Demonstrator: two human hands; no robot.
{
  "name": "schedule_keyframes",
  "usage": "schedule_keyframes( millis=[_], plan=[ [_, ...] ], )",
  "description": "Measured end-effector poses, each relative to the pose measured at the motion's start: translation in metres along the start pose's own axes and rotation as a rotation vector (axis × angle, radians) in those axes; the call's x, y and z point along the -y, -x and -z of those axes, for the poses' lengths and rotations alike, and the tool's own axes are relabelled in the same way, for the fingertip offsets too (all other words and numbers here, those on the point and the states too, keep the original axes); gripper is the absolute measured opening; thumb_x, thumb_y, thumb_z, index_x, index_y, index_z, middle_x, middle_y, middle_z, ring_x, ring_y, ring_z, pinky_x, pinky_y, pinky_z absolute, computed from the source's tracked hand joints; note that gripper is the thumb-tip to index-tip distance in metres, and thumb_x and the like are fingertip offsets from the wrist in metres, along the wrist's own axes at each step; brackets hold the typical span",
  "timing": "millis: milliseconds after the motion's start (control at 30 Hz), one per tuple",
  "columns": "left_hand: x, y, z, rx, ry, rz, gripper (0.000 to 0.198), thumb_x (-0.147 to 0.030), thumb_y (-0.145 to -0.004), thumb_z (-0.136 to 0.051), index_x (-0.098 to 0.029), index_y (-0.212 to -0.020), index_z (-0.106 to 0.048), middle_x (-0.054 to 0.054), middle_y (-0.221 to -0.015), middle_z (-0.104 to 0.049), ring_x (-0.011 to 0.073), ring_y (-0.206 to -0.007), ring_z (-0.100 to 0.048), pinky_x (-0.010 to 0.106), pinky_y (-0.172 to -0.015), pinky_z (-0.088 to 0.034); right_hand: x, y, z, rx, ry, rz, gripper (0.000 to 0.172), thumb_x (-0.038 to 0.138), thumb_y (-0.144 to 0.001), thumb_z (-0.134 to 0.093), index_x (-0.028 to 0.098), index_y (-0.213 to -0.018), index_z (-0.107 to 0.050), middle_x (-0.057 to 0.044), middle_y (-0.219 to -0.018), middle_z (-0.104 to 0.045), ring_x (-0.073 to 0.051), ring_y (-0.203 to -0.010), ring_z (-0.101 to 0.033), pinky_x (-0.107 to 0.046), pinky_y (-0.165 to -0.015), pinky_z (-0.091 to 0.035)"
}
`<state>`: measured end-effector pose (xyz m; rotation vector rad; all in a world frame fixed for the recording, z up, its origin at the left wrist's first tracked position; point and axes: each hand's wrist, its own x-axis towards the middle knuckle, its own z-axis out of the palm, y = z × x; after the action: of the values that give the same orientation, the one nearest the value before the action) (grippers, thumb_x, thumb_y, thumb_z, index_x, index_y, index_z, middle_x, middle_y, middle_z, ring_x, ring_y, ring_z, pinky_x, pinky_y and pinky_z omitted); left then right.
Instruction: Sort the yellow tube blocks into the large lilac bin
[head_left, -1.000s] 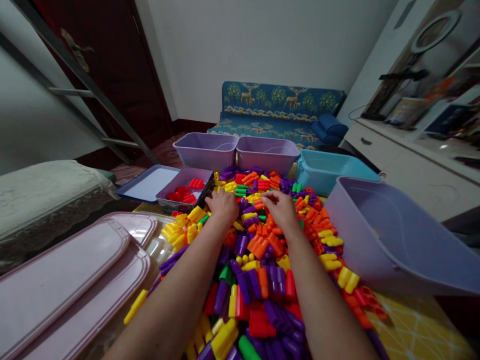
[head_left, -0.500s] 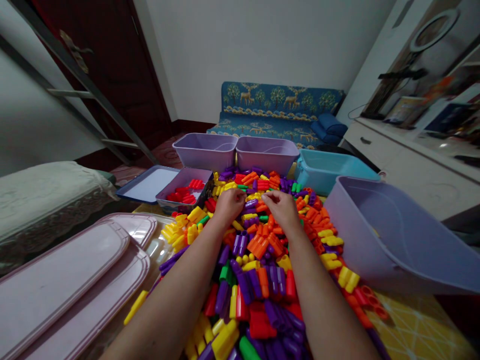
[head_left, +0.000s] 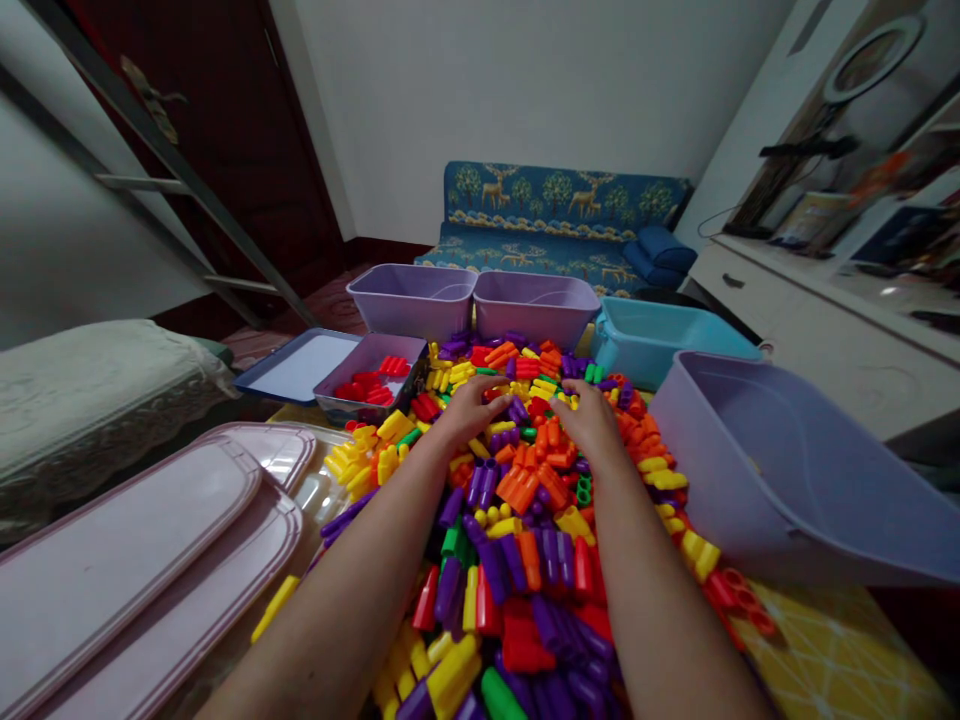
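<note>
Spanning the heap of plastic blocks (head_left: 523,487) on the yellow-covered table (head_left: 844,650), left hand (head_left: 466,408) and right hand (head_left: 589,416) show parted fingers, no grip visible, and one careless forearm (head_left: 341,570) brushing those loose pieces could topple some overboard!

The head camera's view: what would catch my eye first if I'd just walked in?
Probably the heap of bright plastic pieces filling the middle, with the left hand and right hand at its farther part. Next, the tubs around it: two lilac tubs behind, a turquoise tub to their right and a large lilac tub nearer on the right. Beyond them sits a blue sofa patterned with deer and trees.
</note>
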<state>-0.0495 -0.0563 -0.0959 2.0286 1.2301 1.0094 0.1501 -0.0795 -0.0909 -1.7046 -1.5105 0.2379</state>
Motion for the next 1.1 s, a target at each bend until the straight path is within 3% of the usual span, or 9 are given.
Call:
schedule_keyframes(
  millis=[167,400,533,767,933,1033,1100],
  plan=[
    [0.004,-0.002,0.001,-0.042,-0.05,0.01,0.036,-0.025,-0.083,-0.061,-0.018,-0.117,-0.065,0.011,-0.12,-0.066,0.0267,-0.114,-0.059,0.041,-0.101,-0.043,0.002,0.006,-0.012,0.162,0.033,-0.024,0.036,0.039,-0.075,-0.066,0.023,-0.108,-0.066,-0.009,-0.095,-0.072,-0.025,-0.088,-0.066,-0.038,-0.082,-0.049],
    [0.005,-0.001,0.003,0.096,0.083,-0.014,0.051,-0.046,-0.082,-0.062,-0.017,-0.124,-0.061,0.011,-0.128,-0.062,0.0281,-0.121,-0.055,0.04,-0.102,-0.043,0.005,0.006,-0.012,0.307,-0.18,0.043,0.04,0.037,-0.077,-0.064,0.025,-0.115,-0.064,-0.006,-0.103,-0.072,-0.023,-0.09,-0.067,-0.038,-0.083,-0.051],
    [0.002,0.0,0.004,0.114,0.187,-0.034,0.054,-0.05,-0.079,-0.064,-0.017,-0.121,-0.063,0.011,-0.127,-0.063,0.0285,-0.119,-0.056,0.039,-0.102,-0.043,0.012,0.007,-0.01,0.277,-0.264,0.101,0.039,0.036,-0.076,-0.065,0.022,-0.112,-0.066,-0.007,-0.113,-0.069,-0.023,-0.101,-0.064,-0.039,-0.091,-0.048],
    [-0.003,0.001,0.004,0.039,0.23,-0.005,0.051,-0.051,-0.08,-0.062,-0.017,-0.117,-0.066,0.01,-0.12,-0.067,0.0291,-0.115,-0.058,0.04,-0.1,-0.044,0.03,0.011,-0.008,0.258,-0.353,0.18,0.037,0.023,-0.073,-0.062,0.02,-0.11,-0.066,-0.006,-0.11,-0.069,-0.02,-0.096,-0.065,-0.036,-0.088,-0.05],
    [-0.003,0.0,0.003,-0.018,0.226,-0.019,0.039,-0.049,-0.082,-0.059,-0.013,-0.092,-0.07,0.004,-0.085,-0.071,0.02,-0.081,-0.063,0.029,-0.073,-0.05,0.039,0.013,-0.005,0.239,-0.309,0.334,0.019,0.021,-0.074,-0.062,0.021,-0.09,-0.069,-0.005,-0.1,-0.069,-0.021,-0.099,-0.063,-0.036,-0.094,-0.046],
    [-0.003,0.0,0.002,-0.057,0.241,0.0,0.036,-0.048,-0.082,-0.057,-0.013,-0.076,-0.065,0.002,-0.07,-0.065,0.0159,-0.069,-0.06,0.025,-0.063,-0.048,0.044,0.015,-0.006,0.186,-0.384,0.255,0.013,0.027,-0.075,-0.062,0.019,-0.085,-0.064,-0.005,-0.09,-0.069,-0.02,-0.089,-0.065,-0.036,-0.088,-0.049],
    [-0.004,0.0,0.001,-0.047,0.346,-0.008,0.034,-0.048,-0.08,-0.061,-0.014,-0.082,-0.064,0.003,-0.074,-0.067,0.0165,-0.072,-0.062,0.025,-0.064,-0.049,0.046,0.015,-0.007,0.15,-0.452,0.175,0.022,0.029,-0.072,-0.066,0.018,-0.091,-0.06,-0.006,-0.089,-0.069,-0.02,-0.086,-0.066,-0.035,-0.082,-0.051]
  ],
)
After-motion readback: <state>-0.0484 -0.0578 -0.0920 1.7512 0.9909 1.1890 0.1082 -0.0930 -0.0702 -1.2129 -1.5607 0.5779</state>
